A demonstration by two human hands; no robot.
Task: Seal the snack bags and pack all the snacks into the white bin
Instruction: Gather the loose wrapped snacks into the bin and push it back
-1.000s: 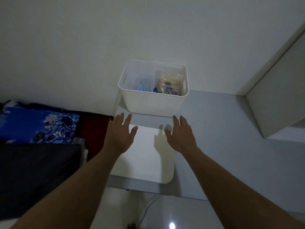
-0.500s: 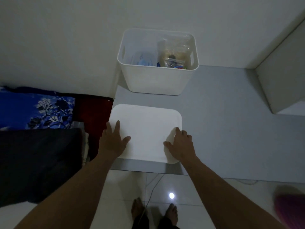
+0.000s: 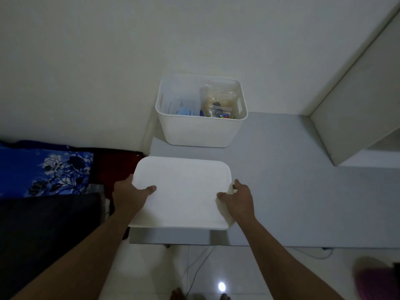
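Pale wall [image 3: 108,61] is seen behind a grey surface [image 3: 281,191] in a dimly lit room, with glossy floor tiles [image 3: 151,273] below the near edge. Both forearms are stretched forward from the near side, and a flat white lid [image 3: 184,191] with rounded corners is held between them over the near left part of the surface. The left hand [image 3: 129,195] is placed at the lid's left edge, its thumb laid on top and its fingers hidden underneath, so its grip is closed on the lid. The right hand [image 3: 238,199] is placed at the right edge in the same way, thumb on top and fingers curled round the rim, and its grip is likewise closed on the lid. Whether the lid is raised off the surface cannot be told. The white bin [image 3: 199,131] is set at the far side against the wall, well apart from the lid and uncovered. A clear snack bag [image 3: 218,102] with brownish contents is stood upright in its right half, and a blue packet [image 3: 184,110] is seen low in its left half. A blue floral cloth [image 3: 43,169] and a dark cloth [image 3: 43,230] are piled to the left of the surface.
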